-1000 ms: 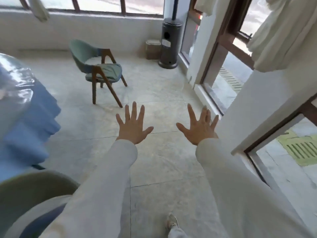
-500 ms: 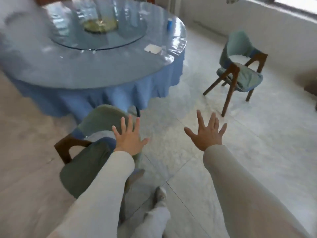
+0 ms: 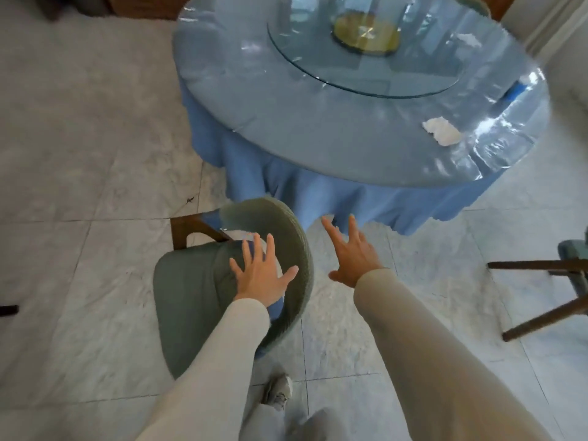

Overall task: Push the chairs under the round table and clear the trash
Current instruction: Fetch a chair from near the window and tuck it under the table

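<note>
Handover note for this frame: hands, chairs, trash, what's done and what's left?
Left hand open, above the near chair; contact unclear. Right hand open, over the floor beside it.
Near chair stands outside the table; second chair at right, also out. White scrap lies on the table.
Done: nothing visible.
To do: push both chairs in, clear the scrap.

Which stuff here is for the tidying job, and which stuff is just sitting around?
For the job: green chair, second chair at the right edge, round table, white crumpled paper on it.
Just lying about: glass turntable, floor tiles, shoe.
</note>
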Demonstrator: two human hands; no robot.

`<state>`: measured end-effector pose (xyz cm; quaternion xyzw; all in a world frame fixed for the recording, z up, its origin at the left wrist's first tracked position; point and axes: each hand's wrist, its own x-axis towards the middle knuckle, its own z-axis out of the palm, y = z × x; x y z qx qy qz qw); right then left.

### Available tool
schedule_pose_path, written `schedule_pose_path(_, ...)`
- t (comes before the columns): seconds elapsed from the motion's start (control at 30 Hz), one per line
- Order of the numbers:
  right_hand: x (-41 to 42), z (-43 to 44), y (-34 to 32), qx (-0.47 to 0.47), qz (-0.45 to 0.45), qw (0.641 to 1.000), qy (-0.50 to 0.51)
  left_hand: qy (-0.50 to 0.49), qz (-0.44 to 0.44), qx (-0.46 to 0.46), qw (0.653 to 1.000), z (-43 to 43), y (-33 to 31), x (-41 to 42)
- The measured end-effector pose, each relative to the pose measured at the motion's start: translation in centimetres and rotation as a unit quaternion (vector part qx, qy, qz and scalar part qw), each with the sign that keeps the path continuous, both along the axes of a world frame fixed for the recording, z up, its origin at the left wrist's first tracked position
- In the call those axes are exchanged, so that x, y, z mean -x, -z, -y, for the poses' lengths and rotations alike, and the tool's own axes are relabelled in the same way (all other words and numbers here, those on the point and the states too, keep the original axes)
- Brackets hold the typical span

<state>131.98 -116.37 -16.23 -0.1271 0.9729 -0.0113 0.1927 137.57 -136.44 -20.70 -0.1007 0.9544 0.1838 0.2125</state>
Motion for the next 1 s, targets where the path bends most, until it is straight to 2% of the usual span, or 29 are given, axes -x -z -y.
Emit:
schedule_pose_path(0.13,6.1,1.0,1.8,-0.049,0.023,0.989,-0.135,-0.141,0.056,-0.081,0.985,-3.4,1.9,0.7)
schedule_pose_path(0.23,11.4,3.5,3.0,-0.099,0.028,0.961,-0.259,-0.246,0.067,-0.12,0.959,-5.8,3.7,1.3)
schedule_pose_path(0.3,14.3,5.5,4.2,-0.117,0.027,0.934,-0.336,-0.333,0.064,-0.148,0.929,-7.1,4.6,2.3)
schedule_pose_path(0.4,17.3,8.7,6.2,-0.106,0.008,0.879,-0.465,-0.479,0.048,-0.212,0.85,-9.7,6.0,4.6)
schedule_pose_path(0.5,18.3,10.7,7.4,-0.151,0.03,0.802,-0.578,-0.555,0.061,-0.28,0.781,-12.6,6.8,7.2)
schedule_pose_path(0.57,18.9,11.6,8.4,-0.198,0.028,0.74,-0.643,-0.566,0.112,-0.272,0.77,-14.0,6.9,8.9)
schedule_pose_path(0.67,19.9,11.8,10.2,-0.21,0.006,0.692,-0.691,-0.598,0.106,-0.219,0.764,-14.2,7.8,10.7)
schedule_pose_path(0.77,20.9,11.6,11.4,-0.18,-0.009,0.67,-0.72,-0.634,0.064,-0.178,0.75,-13.6,9.7,11.1)
schedule_pose_path(0.87,21.6,11.6,12.5,-0.159,-0.026,0.666,-0.728,-0.669,0.047,-0.143,0.728,-13.3,9.9,12.1)
schedule_pose_path(1.0,21.2,11.4,12.9,-0.139,-0.017,0.69,-0.71,-0.652,0.026,-0.119,0.749,-13.6,10.6,12.0)
